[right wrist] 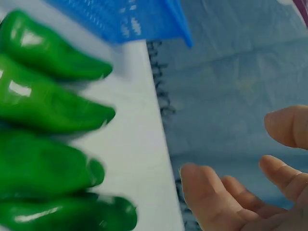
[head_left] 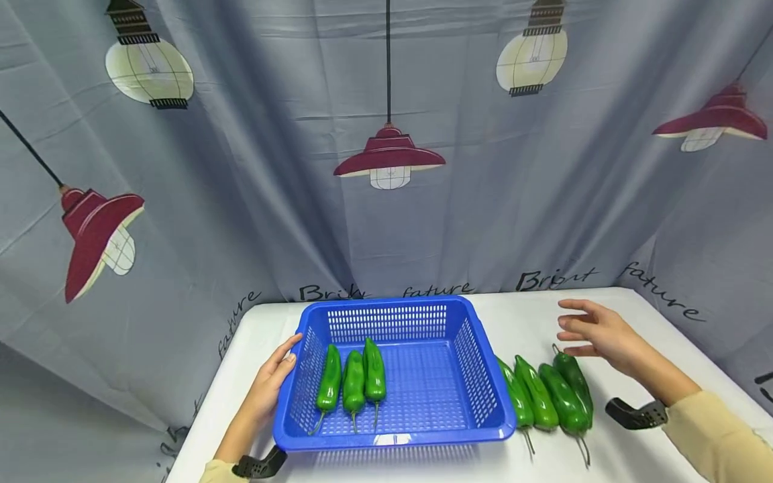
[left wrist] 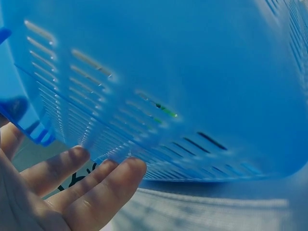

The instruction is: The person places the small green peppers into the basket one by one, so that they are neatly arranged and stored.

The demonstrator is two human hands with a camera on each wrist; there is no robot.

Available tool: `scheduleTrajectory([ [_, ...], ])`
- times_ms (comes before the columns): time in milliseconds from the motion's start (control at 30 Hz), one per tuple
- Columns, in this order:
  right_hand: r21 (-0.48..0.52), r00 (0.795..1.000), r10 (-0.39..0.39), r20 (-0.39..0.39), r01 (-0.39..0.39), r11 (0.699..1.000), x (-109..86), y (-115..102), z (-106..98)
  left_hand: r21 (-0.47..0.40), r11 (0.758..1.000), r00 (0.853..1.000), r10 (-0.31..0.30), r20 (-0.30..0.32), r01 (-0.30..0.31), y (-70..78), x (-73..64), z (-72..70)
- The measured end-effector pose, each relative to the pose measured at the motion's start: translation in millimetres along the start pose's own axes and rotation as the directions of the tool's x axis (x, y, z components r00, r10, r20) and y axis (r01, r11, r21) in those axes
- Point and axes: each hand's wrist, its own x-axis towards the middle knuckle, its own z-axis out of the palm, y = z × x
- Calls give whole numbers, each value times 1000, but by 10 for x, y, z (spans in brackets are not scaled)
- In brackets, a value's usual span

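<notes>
A blue plastic basket [head_left: 386, 439] with slotted walls stands on the white table. Three green peppers [head_left: 353, 382] lie side by side in its left part, stems toward the person. My left hand [head_left: 266, 386] holds the basket's left rim; in the left wrist view its fingers [left wrist: 103, 197] spread along the outside of the slotted wall. Right of the basket several more green peppers [head_left: 534, 392] lie in a row, the leftmost partly hidden by the basket. My right hand [head_left: 604, 335] hovers over the far end of the rightmost pepper, fingers apart and holding nothing.
The white table [head_left: 519, 318] ends at a grey curtain [head_left: 272, 168] printed with lamps and lettering. A black band [head_left: 261, 464] circles the left wrist, and another black band [head_left: 637, 414] is on the right wrist.
</notes>
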Motion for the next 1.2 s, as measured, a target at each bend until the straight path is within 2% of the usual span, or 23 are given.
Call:
scheduleTrajectory([
  [167, -99, 993, 104, -53, -109, 989, -148, 419, 93, -31, 999, 1000, -15, -25, 15, -99, -243, -75],
  [300, -213, 979, 169, -114, -190, 958, -232, 630, 18, -58, 998, 999, 2, 52, 1, -152, -332, -53],
  [400, -281, 972, 189, -140, -222, 933, -251, 710, -70, -73, 997, 998, 2, 68, 3, -151, -302, -2],
  [500, -314, 970, 205, -133, -237, 919, -231, 759, -125, -86, 996, 1000, -13, 17, 14, -115, -221, 43],
  [633, -313, 965, 240, -106, -262, 913, -199, 821, -146, -71, 997, 1000, -8, 2, 8, -79, -123, 59],
  [800, -293, 967, 245, -68, -254, 922, -103, 878, -117, -59, 998, 1000, 11, -14, -12, -93, -63, 46],
  [900, -281, 967, 249, -50, -253, 926, -79, 896, -97, -65, 998, 1000, 12, -21, -13, -110, -73, 48],
  [1200, -226, 966, 257, -38, -259, 939, -137, 946, -88, -78, 997, 1000, 14, 2, -14, -91, -59, 57],
])
